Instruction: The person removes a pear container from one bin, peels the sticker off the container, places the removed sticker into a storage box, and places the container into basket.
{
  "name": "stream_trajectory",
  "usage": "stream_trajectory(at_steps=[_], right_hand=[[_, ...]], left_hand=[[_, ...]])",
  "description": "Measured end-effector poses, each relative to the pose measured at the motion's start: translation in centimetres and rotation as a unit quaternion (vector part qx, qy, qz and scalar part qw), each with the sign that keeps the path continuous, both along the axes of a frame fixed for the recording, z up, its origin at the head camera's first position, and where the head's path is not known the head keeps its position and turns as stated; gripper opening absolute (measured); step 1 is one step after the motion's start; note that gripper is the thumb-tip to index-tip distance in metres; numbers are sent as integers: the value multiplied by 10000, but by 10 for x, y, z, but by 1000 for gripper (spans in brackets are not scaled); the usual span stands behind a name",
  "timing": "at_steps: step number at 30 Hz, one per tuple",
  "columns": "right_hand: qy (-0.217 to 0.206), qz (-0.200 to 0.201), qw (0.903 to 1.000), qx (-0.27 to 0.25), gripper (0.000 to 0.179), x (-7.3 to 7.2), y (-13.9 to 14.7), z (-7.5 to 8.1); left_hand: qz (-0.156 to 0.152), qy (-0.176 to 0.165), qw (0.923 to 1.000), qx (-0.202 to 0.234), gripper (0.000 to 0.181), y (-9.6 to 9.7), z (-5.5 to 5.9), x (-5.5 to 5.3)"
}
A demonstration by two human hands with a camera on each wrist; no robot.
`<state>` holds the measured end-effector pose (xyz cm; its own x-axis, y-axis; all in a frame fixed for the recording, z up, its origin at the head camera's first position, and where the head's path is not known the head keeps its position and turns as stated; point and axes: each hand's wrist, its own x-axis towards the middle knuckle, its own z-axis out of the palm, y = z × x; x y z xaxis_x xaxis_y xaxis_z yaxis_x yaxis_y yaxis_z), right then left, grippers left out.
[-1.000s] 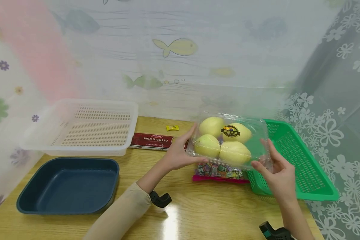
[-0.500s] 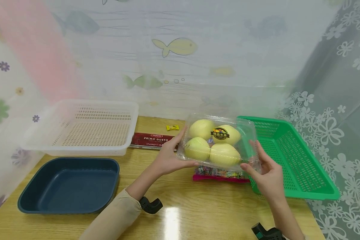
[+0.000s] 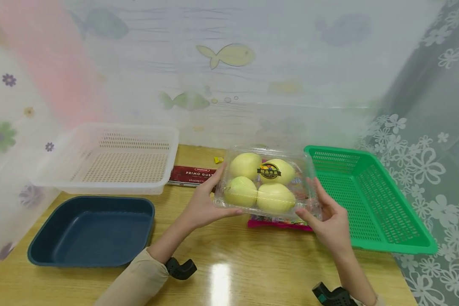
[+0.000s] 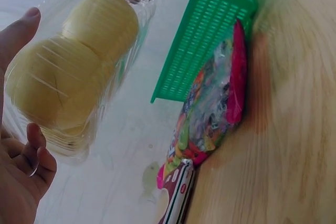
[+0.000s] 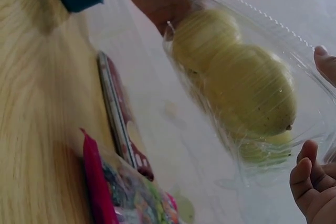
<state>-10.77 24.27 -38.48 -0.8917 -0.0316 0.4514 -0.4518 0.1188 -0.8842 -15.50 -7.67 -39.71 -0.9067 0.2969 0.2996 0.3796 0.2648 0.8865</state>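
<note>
Both hands hold a clear plastic fruit box (image 3: 301, 172) up over the table, tilted toward the head camera. Inside it lie several round pale yellow fruits (image 3: 276, 198), grouped toward the left end, and a black label (image 3: 269, 171) sits on the lid. My left hand (image 3: 200, 205) grips the box's left end, thumb along the near edge. At the right end my right hand (image 3: 332, 223) grips it, thumb on the near corner. In the left wrist view the box (image 4: 84, 148) hangs apart from the candy bag (image 4: 212, 98) below.
A pink-edged candy bag (image 3: 281, 223) lies partly hidden behind the box, beside a red spaghetti pack (image 3: 191, 175) and small yellow wrapper (image 3: 218, 160). The green basket (image 3: 395, 246) stands right; a white basket (image 3: 164, 187) and dark blue tub (image 3: 92, 263) stand left. A patterned curtain (image 3: 229, 85) backs the table.
Both hands have carried the fruit box to the left, away from over the green basket's edge. It now covers more of the spaghetti pack and part of the yellow wrapper.
</note>
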Motion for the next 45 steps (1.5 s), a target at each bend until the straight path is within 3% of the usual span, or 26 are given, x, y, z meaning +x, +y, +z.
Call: stream_trajectory(at_steps=[10, 17, 26, 33, 39, 45], right_hand=[[-87, 85, 9996, 246, 85, 0, -16, -7], [72, 384, 9991, 135, 88, -4, -30, -16], [-195, 633, 9977, -113, 90, -4, -44, -26], [-280, 749, 9966, -181, 91, -4, -54, -33], [-575, 870, 9939, -355, 94, -2, -62, -40], [-604, 801, 9944, -342, 94, 0, -65, -48]], left_hand=[[221, 120, 9997, -39, 125, -19, -6, 13], [342, 132, 9992, -130, 128, -35, -14, 22], [600, 101, 9980, -189, 128, -50, -23, 31], [626, -85, 9976, -268, 127, -61, -26, 37], [572, 46, 9980, -267, 127, -70, -34, 40], [552, 159, 9978, -328, 128, -73, -39, 44]])
